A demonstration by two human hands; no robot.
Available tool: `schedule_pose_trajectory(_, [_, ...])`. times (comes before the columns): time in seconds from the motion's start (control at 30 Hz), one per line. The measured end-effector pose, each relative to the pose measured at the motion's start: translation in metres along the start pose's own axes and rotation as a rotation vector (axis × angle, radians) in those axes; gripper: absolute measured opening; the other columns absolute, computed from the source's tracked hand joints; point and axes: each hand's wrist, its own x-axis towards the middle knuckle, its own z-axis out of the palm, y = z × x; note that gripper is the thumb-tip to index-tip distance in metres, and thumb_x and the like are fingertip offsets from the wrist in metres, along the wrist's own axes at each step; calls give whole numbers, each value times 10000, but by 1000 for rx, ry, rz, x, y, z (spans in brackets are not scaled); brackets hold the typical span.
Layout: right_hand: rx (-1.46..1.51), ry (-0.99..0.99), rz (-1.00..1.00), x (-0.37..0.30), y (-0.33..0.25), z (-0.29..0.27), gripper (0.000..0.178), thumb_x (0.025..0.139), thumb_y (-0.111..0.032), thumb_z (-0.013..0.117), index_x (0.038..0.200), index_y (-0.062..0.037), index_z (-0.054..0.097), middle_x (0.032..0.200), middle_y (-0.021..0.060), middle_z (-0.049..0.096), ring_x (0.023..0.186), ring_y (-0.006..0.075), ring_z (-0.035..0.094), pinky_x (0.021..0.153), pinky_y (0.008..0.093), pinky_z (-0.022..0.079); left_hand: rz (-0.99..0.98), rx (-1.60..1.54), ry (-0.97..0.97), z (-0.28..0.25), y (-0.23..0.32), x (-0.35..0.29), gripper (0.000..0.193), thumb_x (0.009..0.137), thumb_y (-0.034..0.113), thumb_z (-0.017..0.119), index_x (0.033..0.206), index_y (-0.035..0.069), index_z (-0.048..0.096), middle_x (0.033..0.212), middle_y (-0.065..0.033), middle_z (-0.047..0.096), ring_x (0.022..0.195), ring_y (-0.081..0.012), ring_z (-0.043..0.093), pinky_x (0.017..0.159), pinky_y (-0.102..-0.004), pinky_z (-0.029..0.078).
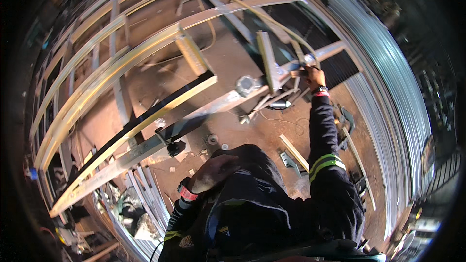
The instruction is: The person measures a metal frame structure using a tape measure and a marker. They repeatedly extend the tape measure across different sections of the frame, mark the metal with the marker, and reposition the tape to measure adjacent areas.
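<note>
My right hand (314, 76) reaches far out over a long metal beam (228, 102). Its fingers are closed at the end of a yellowish cable (291, 33) that arcs down from the far side. What exactly lies in the fingers I cannot make out. Just left of that hand, a short steel channel piece (267, 60) stands against the beam. My left hand (213, 172) rests close to my body, over dark clothing; blur hides how its fingers lie. A round metal piece (246, 85) sits on the beam between the hands.
A large frame of steel channels (116, 63) fills the far left. Long ribbed metal sheets (388, 63) are stacked at right. A small black clamp-like object (176, 148) is at the near beam. Metal offcuts (294, 153) and loose bars (141, 189) lie on the brown floor.
</note>
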Motion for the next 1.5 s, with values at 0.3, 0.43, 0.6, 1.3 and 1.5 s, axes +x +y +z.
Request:
schedule_pose_trajectory(0.3, [414, 126, 159, -6, 10, 37, 191, 900, -236, 730, 914, -50, 687, 666, -37, 538, 494, 70, 425, 427, 260, 311, 60, 157, 43, -48, 25, 34, 333, 987, 201, 608, 1270, 25, 601, 1184, -141, 676, 1088, -231, 651, 936, -351, 519])
schedule_pose_trajectory(0.43, [399, 183, 67, 12, 27, 15, 164, 897, -201, 742, 849, -49, 700, 715, -39, 603, 595, 70, 492, 513, 244, 328, 29, -210, 116, -37, 21, 78, 319, 982, 178, 609, 1255, 14, 603, 1176, -143, 669, 1064, -228, 657, 907, -346, 523])
schedule_pose_trajectory(0.6, [553, -7, 147, 8, -20, 7, 191, 902, -217, 752, 929, -49, 664, 752, -52, 588, 644, 55, 472, 548, 239, 371, -38, -113, 157, -32, 48, 131, 307, 960, 112, 630, 1240, -11, 599, 1131, -159, 674, 975, -214, 679, 830, -307, 527])
schedule_pose_trajectory(1.3, [-1215, 859, -267, 340, 235, -181, 345, 917, -401, 619, 924, -82, 749, 818, 106, 743, 709, 294, 707, 614, 442, 555, -122, -25, 307, -4, 53, 191, 299, 971, 193, 635, 1194, -6, 636, 1088, -161, 691, 1001, -225, 672, 850, -353, 527])
schedule_pose_trajectory(1.5, [-515, 844, -80, 348, 254, -119, 442, 869, -434, 707, 902, 5, 736, 847, 165, 735, 730, 306, 699, 649, 451, 561, -48, 498, 676, -5, 64, 180, 463, 862, 275, 747, 1243, 45, 623, 1185, -158, 609, 1030, -317, 579, 911, -424, 485])
